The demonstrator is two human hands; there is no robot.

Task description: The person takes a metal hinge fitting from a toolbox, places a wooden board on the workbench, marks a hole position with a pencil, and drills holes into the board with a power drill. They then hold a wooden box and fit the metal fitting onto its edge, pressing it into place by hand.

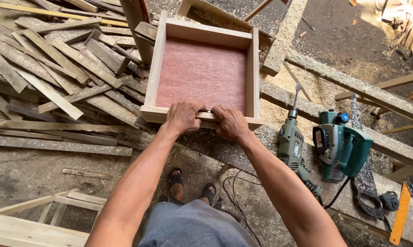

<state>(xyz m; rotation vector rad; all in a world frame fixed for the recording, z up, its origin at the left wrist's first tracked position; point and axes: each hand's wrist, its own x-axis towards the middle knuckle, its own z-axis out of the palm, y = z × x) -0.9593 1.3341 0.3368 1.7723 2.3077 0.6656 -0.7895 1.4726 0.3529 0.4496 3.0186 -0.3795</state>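
We see both hands on the near rail of a shallow wooden box frame (202,73) with a reddish plywood bottom, which lies on the dusty worktop (279,137) just in front of us. The left hand (184,116) is curled over the top edge of this rail, and the right hand (230,122) sits close beside it, fingers bent down on the same edge — between them something small and dark is pinched against the wood, but we cannot tell what it is. The frame looks stiff and rather light, we judge: thin boards, a thin panel, nothing soft or slippery. Its raw wood gives good grip, and the rails are the safe place to hold it; the thin bottom would probably flex or crack if pressed in the middle. To the right on the worktop lie a green electric drill (292,146) and, just beside it, a green electric planer (341,146), with their black cables hanging to the floor. An orange ruler (400,215) shows at the far right corner. On the left a big heap of grey wood offcuts (55,73) covers the ground, and sawdust (325,87) is spread everywhere — the place seems an open, rough workshop with an earth floor. Below us are the person's sandalled feet (190,185), and a pale wooden frame (37,215) rests at lower left.
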